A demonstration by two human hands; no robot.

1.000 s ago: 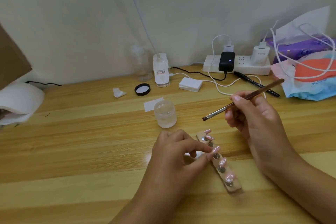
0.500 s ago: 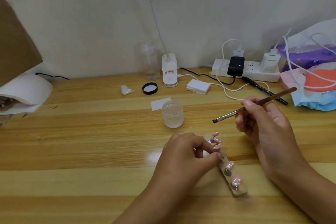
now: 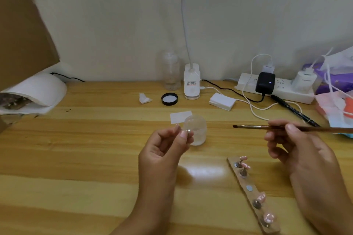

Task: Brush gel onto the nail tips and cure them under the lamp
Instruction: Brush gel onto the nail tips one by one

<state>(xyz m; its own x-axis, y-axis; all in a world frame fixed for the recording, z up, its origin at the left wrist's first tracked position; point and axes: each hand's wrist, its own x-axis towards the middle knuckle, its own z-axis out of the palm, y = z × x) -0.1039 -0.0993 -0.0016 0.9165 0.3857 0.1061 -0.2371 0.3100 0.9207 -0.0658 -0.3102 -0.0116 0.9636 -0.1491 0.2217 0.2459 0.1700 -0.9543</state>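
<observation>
The nail tip [image 3: 186, 131] I am working on is pinched between thumb and forefinger of my left hand [image 3: 164, 150], held up mid-frame just in front of the gel jar [image 3: 197, 135] and too blurred to show any gel. My right hand [image 3: 301, 150] pinches the brush [image 3: 254, 126], bristles pointing left, apart from the tip. Four other tips [image 3: 260, 198] stand on the wooden strip [image 3: 245, 182] at lower right beside one bare seat, and the curing lamp [image 3: 38, 89] sits at the left edge, so I judge brushing under way and curing not yet done.
</observation>
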